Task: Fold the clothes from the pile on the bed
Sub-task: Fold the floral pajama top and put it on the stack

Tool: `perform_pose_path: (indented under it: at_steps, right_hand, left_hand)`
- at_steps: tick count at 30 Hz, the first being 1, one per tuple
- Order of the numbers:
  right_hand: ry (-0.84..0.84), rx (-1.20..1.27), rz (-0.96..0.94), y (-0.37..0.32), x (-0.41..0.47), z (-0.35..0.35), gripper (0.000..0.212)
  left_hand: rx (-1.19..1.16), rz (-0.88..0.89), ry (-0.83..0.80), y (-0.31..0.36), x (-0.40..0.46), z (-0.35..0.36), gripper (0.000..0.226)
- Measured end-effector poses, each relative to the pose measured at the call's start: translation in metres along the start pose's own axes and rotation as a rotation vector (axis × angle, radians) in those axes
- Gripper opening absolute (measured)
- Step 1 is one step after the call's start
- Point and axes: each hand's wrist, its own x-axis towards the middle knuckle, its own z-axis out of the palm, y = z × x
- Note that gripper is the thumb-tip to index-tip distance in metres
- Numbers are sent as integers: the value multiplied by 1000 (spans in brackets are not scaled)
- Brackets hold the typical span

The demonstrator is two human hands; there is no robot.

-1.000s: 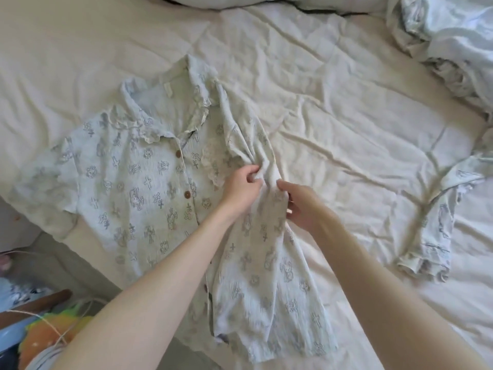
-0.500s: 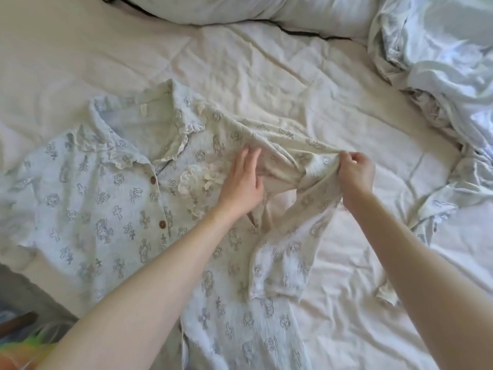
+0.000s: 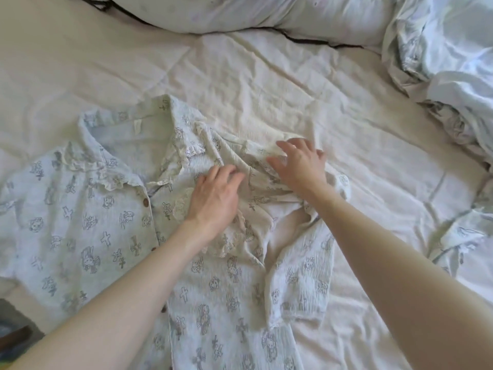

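Note:
A pale blue pyjama shirt (image 3: 88, 228) with a grey cross and figure print, a frilled collar and brown buttons lies front up on the cream bed sheet (image 3: 266, 89). My left hand (image 3: 213, 198) rests flat on its chest, fingers straight. My right hand (image 3: 298, 166) presses with spread fingers on the bunched right shoulder and sleeve (image 3: 301, 281), which is folded and rumpled under my forearm. A heap of matching printed clothes (image 3: 440, 62) lies at the upper right.
A white pillow (image 3: 266, 14) lies along the top edge. Another printed garment (image 3: 464, 236) trails at the right edge. The bed's edge and dark floor clutter (image 3: 13, 340) show at the lower left.
My right hand has let go of the sleeve it was pinching out to the right and now lies flat on the shoulder. My left hand stays on the chest.

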Motion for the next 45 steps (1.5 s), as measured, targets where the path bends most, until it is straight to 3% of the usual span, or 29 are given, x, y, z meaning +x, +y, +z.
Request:
perform_pose_path:
  at_steps: [6,8,12,15,17,20,24,27,30,32,34,37,39,41,43,45]
  right_hand:
    - [82,-16,-84,-31,21,18,31]
    - [118,94,-75,-34,26,18,25]
    - [113,764,443,-28,54,-4,18]
    - [65,920,607,-20,72,-13,14]
    - [71,884,574,-21,74,-9,19]
    - [156,571,386,-22,53,3,23]
    - [258,168,146,-9,-24,11,39]
    - [203,77,283,19,-82,16,65]
    - [87,114,486,36,-121,24,85]
    - [86,207,546,51,-132,25,69]
    - [127,437,693,71,-129,18,37]
    - [224,781,834,87,-117,-10,18]
    - [308,804,706,70,-121,-31,27]
    - [308,764,516,36,-135,-41,39]
    - [148,753,296,-1,-156,-42,34]
    - [-176,792,62,-29,-180,-35,10]
  left_hand:
    - [83,3,-78,-29,30,-6,55]
    - [81,-13,-107,-34,37,-6,55]
    - [86,-21,-81,-33,45,-7,54]
    - [124,-56,-114,-36,48,-5,53]
    - [148,-96,-166,-39,51,-5,55]
    - [89,-147,-192,-32,51,-5,58]
    - [-19,-89,-11,-8,26,9,55]
    - [-134,39,5,23,-5,31,55]
    - [-80,101,-155,45,-18,54,52]
    - [-30,107,-290,46,-11,62,53]
    - [-32,104,-373,45,0,63,54]
    - [-289,-34,-462,52,9,45,49]
    - [-692,-265,-448,60,6,21,48]
    - [-1030,-372,-466,67,-4,-6,64]
    - [-1250,-432,-517,68,-22,-27,80]
    - [-1325,-543,-472,60,-43,-39,66]
